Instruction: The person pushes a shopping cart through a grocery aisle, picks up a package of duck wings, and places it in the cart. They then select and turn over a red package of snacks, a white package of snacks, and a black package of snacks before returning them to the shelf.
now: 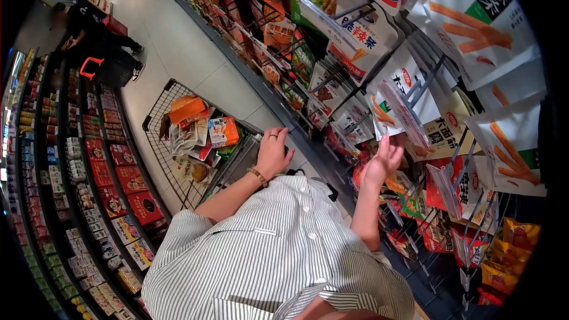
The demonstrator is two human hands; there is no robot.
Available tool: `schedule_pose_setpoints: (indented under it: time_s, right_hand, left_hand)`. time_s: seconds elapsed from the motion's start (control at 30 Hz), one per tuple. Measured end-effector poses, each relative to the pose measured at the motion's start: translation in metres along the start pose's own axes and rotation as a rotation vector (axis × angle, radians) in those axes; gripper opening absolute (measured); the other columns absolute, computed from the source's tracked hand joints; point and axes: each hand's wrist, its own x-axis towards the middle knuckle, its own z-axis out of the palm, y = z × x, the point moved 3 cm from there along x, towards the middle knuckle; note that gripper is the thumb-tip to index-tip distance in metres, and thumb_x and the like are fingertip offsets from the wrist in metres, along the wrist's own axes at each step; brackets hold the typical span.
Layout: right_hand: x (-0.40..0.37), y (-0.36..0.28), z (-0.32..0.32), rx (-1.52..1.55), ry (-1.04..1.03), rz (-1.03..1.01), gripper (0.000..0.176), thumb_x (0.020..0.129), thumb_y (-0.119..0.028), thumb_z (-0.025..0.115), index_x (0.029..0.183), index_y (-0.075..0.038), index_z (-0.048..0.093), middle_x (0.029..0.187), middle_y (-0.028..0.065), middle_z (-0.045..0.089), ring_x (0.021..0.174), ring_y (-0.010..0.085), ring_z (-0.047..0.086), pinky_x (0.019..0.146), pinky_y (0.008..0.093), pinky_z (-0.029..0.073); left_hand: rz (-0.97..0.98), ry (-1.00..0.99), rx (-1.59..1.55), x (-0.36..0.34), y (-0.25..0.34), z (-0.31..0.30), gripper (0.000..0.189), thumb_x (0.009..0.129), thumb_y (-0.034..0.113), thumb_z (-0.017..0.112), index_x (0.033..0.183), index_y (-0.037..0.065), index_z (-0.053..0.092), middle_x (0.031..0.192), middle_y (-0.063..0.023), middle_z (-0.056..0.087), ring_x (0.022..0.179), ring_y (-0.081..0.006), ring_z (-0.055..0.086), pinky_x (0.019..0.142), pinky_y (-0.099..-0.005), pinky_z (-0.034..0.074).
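My right hand (pixel 382 163) reaches to the rack, its fingertips closed at the lower edge of a white snack bag (pixel 385 109) with orange sticks printed on it. That bag hangs among other packets, partly behind a clear price-tag holder (pixel 403 112). My left hand (pixel 272 154), with a ring and a beaded bracelet (pixel 259 176), is closed over the handle end of a wire shopping cart (pixel 172 92); the handle is mostly hidden under it. In the cart lie an orange package (pixel 187 109), an orange-and-white box (pixel 223 132) and several clear bags.
Hooks on the right rack hold large white bags (pixel 474 18), red packets and yellow packets (pixel 501 275). Shelves of boxes and cans (pixel 106 201) line the left. A person in dark clothes (pixel 101 47) with a black basket (pixel 115 73) stands farther along the tiled aisle (pixel 195 41).
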Motion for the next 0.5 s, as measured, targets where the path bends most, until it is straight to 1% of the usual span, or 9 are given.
schedule_pose_setpoints:
  time_s: [0.07,0.13,0.2,0.23,0.27,0.33,0.37,0.43,0.5]
  right_hand:
    - [-0.004,0.0,-0.002,-0.094,0.007,0.0,0.031,0.099,-0.003,0.059,0.129,0.002,0.053,0.115,0.0086,0.064,0.105,0.0151,0.06,0.097,0.0284,0.044]
    - [-0.007,-0.009,0.003,-0.029,0.098,-0.121,0.023,0.1,-0.003,0.057,0.122,0.004,0.054,0.112,0.0117,0.063,0.105,0.0181,0.061,0.099,0.0321,0.048]
    - [-0.013,-0.014,0.002,-0.038,0.194,-0.172,0.024,0.102,-0.007,0.057,0.122,0.005,0.052,0.116,0.0155,0.061,0.109,0.0227,0.061,0.102,0.0366,0.05]
    - [-0.016,-0.015,0.0,-0.058,0.192,-0.205,0.024,0.102,-0.007,0.056,0.123,0.004,0.052,0.122,0.018,0.062,0.113,0.0241,0.061,0.103,0.037,0.05]
    - [-0.019,-0.017,0.0,-0.077,0.222,-0.217,0.022,0.102,-0.007,0.056,0.122,0.003,0.053,0.12,0.0166,0.063,0.109,0.0223,0.062,0.099,0.0354,0.051]
    - [-0.026,-0.019,0.002,-0.087,0.288,-0.215,0.019,0.101,-0.005,0.057,0.118,0.003,0.056,0.111,0.0147,0.067,0.094,0.0186,0.065,0.09,0.0318,0.054]
    - [-0.03,-0.019,0.006,-0.091,0.285,-0.224,0.019,0.101,-0.005,0.057,0.118,0.003,0.056,0.111,0.0147,0.067,0.094,0.0186,0.065,0.09,0.0318,0.054]
    - [-0.039,-0.019,0.018,-0.184,0.223,-0.184,0.017,0.1,-0.004,0.058,0.115,0.003,0.057,0.108,0.0135,0.068,0.085,0.0157,0.065,0.082,0.0295,0.055]
    - [-0.046,-0.017,0.039,-0.199,0.171,-0.174,0.016,0.1,-0.004,0.058,0.114,0.003,0.058,0.106,0.013,0.068,0.084,0.0149,0.065,0.081,0.0289,0.055]
  left_hand:
    - [0.006,-0.018,0.013,0.003,-0.005,-0.002,0.065,0.077,0.018,0.078,0.133,-0.002,0.052,0.128,-0.0188,0.054,0.123,-0.0379,0.048,0.105,-0.0458,0.042]
    - [0.013,-0.041,0.026,0.006,-0.007,0.0,0.065,0.077,0.018,0.079,0.133,-0.002,0.051,0.129,-0.0188,0.054,0.124,-0.0383,0.047,0.107,-0.0464,0.041]
    - [0.032,-0.044,0.017,0.01,-0.013,-0.005,0.066,0.076,0.019,0.079,0.133,-0.001,0.052,0.129,-0.0185,0.053,0.125,-0.038,0.047,0.107,-0.0469,0.04]
    - [0.034,-0.042,0.008,0.012,-0.016,-0.008,0.066,0.076,0.019,0.079,0.133,-0.001,0.052,0.129,-0.0185,0.053,0.125,-0.038,0.047,0.107,-0.0469,0.04]
    - [0.038,-0.041,0.003,0.014,-0.019,-0.011,0.066,0.076,0.019,0.079,0.133,-0.001,0.052,0.129,-0.0186,0.054,0.125,-0.0379,0.047,0.107,-0.0468,0.04]
    - [0.045,-0.034,-0.011,0.019,-0.026,-0.018,0.067,0.076,0.02,0.079,0.133,-0.001,0.052,0.129,-0.0186,0.054,0.124,-0.0378,0.048,0.107,-0.0468,0.04]
    - [0.048,-0.041,-0.009,0.022,-0.029,-0.022,0.067,0.075,0.02,0.08,0.133,-0.002,0.052,0.128,-0.0185,0.054,0.125,-0.0376,0.047,0.107,-0.0466,0.04]
    - [0.048,-0.049,-0.013,0.025,-0.039,-0.028,0.068,0.074,0.02,0.08,0.132,-0.003,0.053,0.127,-0.0184,0.055,0.126,-0.0374,0.047,0.108,-0.0465,0.039]
    - [0.066,-0.043,-0.019,0.031,-0.049,-0.033,0.068,0.074,0.02,0.08,0.132,-0.003,0.053,0.127,-0.0186,0.055,0.126,-0.0375,0.047,0.108,-0.0467,0.039]
